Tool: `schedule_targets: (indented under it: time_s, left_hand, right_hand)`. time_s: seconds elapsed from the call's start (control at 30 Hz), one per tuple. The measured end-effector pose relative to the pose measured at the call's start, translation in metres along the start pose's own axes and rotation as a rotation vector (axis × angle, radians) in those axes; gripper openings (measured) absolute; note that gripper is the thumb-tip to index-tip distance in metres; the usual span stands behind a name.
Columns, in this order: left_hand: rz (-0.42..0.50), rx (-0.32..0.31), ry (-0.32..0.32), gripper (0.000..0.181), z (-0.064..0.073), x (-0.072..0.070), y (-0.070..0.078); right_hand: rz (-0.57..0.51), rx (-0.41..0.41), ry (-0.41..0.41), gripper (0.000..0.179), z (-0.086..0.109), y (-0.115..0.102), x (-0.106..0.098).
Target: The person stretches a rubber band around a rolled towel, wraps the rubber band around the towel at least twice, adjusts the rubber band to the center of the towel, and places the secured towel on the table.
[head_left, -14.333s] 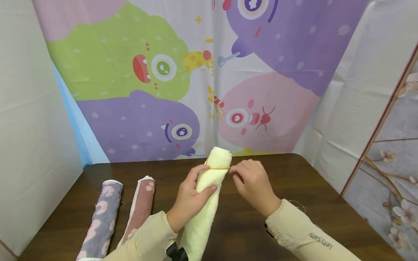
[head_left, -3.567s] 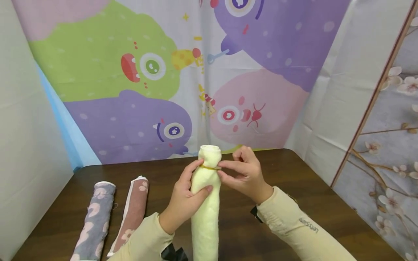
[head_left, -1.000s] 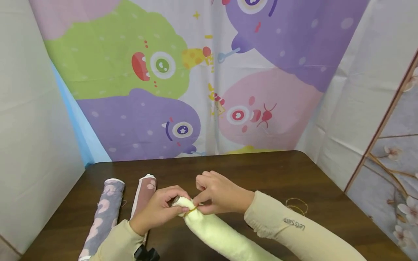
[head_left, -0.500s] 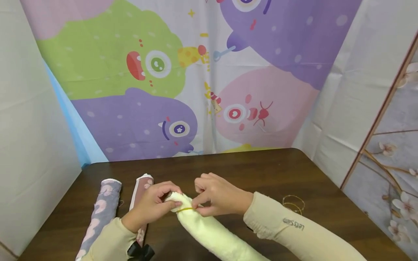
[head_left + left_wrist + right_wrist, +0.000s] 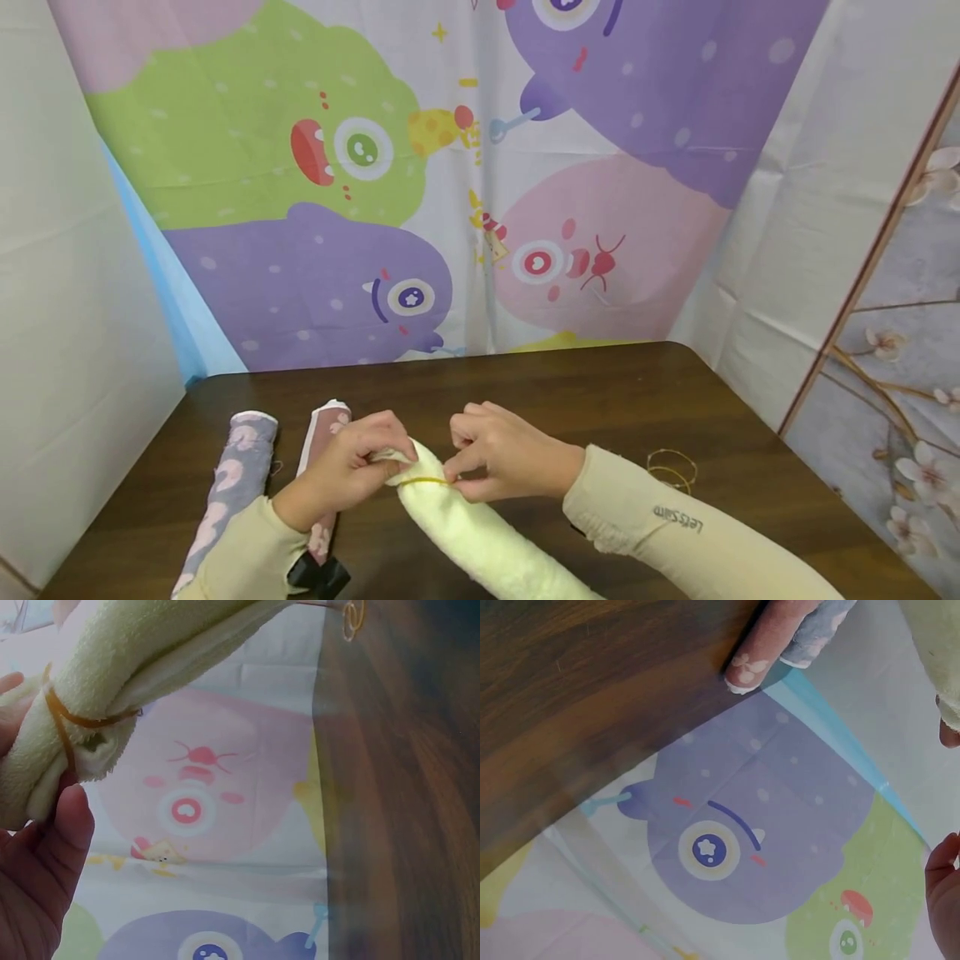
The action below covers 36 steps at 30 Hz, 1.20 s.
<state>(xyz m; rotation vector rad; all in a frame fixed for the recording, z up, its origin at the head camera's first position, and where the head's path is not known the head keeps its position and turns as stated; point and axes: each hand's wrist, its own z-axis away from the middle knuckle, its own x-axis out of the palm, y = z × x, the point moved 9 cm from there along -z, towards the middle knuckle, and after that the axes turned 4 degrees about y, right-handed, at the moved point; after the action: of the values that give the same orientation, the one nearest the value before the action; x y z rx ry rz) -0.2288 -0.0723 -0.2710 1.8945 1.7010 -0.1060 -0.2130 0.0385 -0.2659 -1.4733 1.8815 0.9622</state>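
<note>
A pale yellow rolled towel (image 5: 487,533) slants from the lower right up to both hands. A yellow-brown rubber band (image 5: 423,480) circles it near its far end; the left wrist view shows the rubber band (image 5: 82,718) cinching the towel (image 5: 150,652) into a narrow neck. My left hand (image 5: 352,458) pinches the towel's end between thumb and fingers, just beyond the band. With thumb and index finger, my right hand (image 5: 510,454) pinches the band at its right side. The right wrist view catches only part of the right hand (image 5: 945,892).
To the left on the dark wooden table (image 5: 600,392) lie a grey-and-pink rolled towel (image 5: 238,467) and a brown-pink rolled towel (image 5: 318,442), the latter partly behind my left arm. Loose rubber bands (image 5: 672,469) rest beyond my right sleeve. A cartoon-printed curtain (image 5: 337,275) hangs behind the table.
Since the earliest frames, the yellow towel has swung from near upright to slanting left. My left hand has moved from its side to its end. Over the last second, the band and hands shift slightly.
</note>
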Motion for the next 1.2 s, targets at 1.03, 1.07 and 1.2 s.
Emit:
schedule_targets:
  time_s: [1.03,1.07,1.2]
  left_hand:
    - [-0.341,-0.694,0.238,0.021,-0.004,0.000,-0.012]
    - [-0.364,-0.683,0.254,0.021,-0.006,-0.002,-0.010]
    - [-0.450,-0.648,0.287,0.021,-0.013,-0.012,-0.003]
  right_hand:
    - [0.201,0.158,0.076,0.013,-0.004,0.001,-0.011]
    - [0.214,0.162,0.077,0.013,-0.006,-0.001,-0.011]
    - [0.274,0.193,0.085,0.010,-0.015,-0.006,-0.011]
